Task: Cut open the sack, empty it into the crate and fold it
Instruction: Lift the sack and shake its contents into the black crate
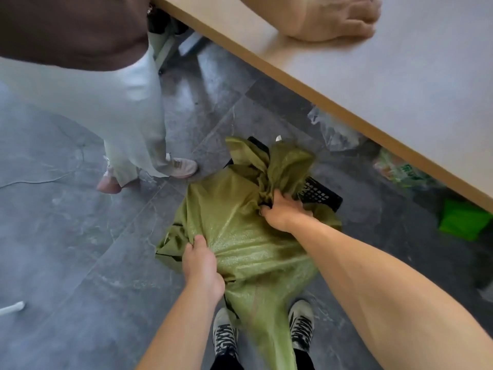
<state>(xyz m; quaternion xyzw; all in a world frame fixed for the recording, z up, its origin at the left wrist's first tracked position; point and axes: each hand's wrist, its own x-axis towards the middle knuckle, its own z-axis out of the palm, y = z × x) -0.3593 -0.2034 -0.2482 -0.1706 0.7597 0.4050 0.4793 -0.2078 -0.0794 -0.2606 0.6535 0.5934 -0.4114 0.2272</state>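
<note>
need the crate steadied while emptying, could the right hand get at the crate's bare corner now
Probably yes: the right hand sits right beside the exposed corner of the crate with nothing between, but its fingers grip the bunched sack and would have to let go.

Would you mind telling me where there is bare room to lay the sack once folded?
Bare floor lies left of the sack, between the bystander's shoes and your left hand. The table is bare beside the resting hand. Under its edge, bags crowd the floor by the crate.
</note>
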